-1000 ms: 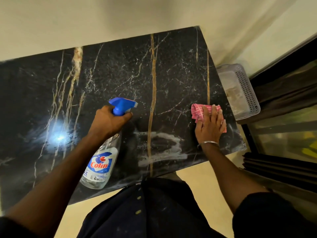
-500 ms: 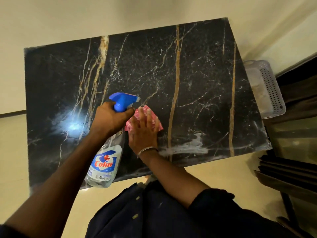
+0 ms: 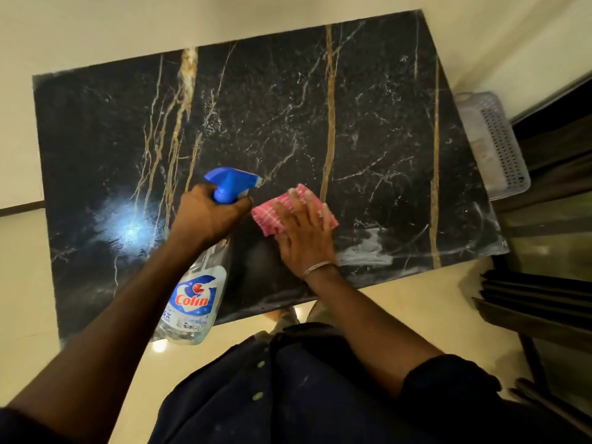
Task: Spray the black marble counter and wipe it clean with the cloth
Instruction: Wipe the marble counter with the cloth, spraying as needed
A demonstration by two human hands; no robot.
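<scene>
The black marble counter (image 3: 272, 123) with gold and white veins fills the middle of the head view. My left hand (image 3: 208, 219) grips the neck of a clear spray bottle (image 3: 195, 302) with a blue trigger head and a Colin label, held above the counter's near edge. My right hand (image 3: 304, 235) lies flat with straight fingers on a pink checked cloth (image 3: 272, 216), pressing it onto the counter just right of the bottle. Whitish wet streaks (image 3: 368, 251) lie on the marble to the right of that hand.
A white perforated plastic basket (image 3: 493, 145) sits beyond the counter's right edge. Dark shelving or a frame (image 3: 544, 299) stands at the right. Cream floor shows below the counter's near edge, and a pale wall runs behind it.
My right hand swept the cloth from the counter's right side to the middle beside the bottle, then slightly back to the right. The left hand kept its hold on the bottle.
</scene>
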